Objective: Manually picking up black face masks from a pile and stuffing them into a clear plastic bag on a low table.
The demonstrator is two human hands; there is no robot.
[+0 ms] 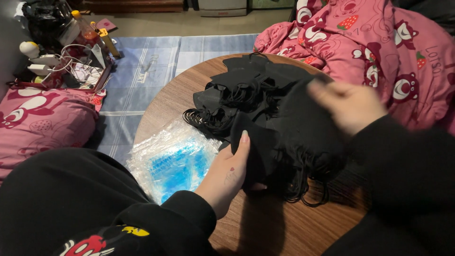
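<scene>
A heap of black face masks (pixel 256 95) with thin ear loops lies on the round wooden table (pixel 284 227), spreading from its far edge toward the middle. The left hand (pixel 230 173) comes up from the near side, thumb raised, fingers closed around a stack of black masks (pixel 258 151) held on edge. The right hand (pixel 348 104), blurred, hovers over the pile's right part; whether it grips anything cannot be told. Left of the masks lie clear plastic bags (pixel 173 159) with blue print. A pink cartoon-print blanket (pixel 379 42) lies far right.

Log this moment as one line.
left hand: holds black mask | right hand: on mask pile | plastic bags beside | round table
</scene>
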